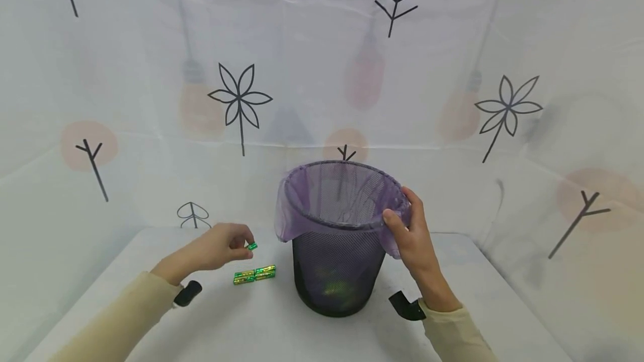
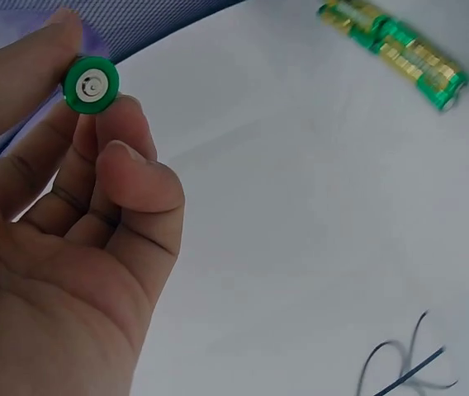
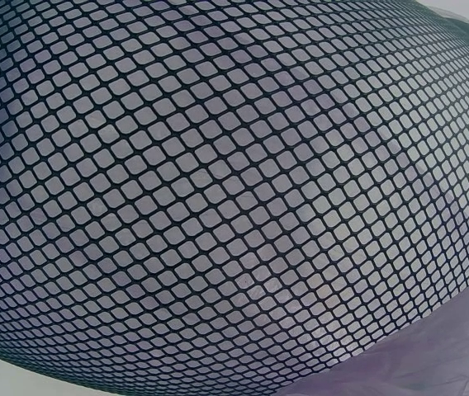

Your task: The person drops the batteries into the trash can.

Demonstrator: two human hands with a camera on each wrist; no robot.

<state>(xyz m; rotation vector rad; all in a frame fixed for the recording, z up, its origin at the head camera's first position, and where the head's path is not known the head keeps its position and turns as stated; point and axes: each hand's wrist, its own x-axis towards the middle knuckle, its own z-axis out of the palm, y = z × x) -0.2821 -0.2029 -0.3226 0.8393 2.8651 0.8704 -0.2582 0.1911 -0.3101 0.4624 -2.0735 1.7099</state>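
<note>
One battery (image 2: 91,85) pinched in the left hand (image 1: 221,247), off to the left of the bin (image 1: 337,272). Right hand (image 1: 415,242) is gripping the rim, purple bag (image 1: 287,211) included. More batteries (image 1: 255,275) lie nearby.

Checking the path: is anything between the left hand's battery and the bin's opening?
Yes: the left side of the bin, with the bag folded over its rim; the held battery appears lower than that rim. Nothing else visible intervenes.

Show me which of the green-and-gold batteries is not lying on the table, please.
It is the single battery held up by the left hand; the other batteries lie grouped together on the table.
</note>
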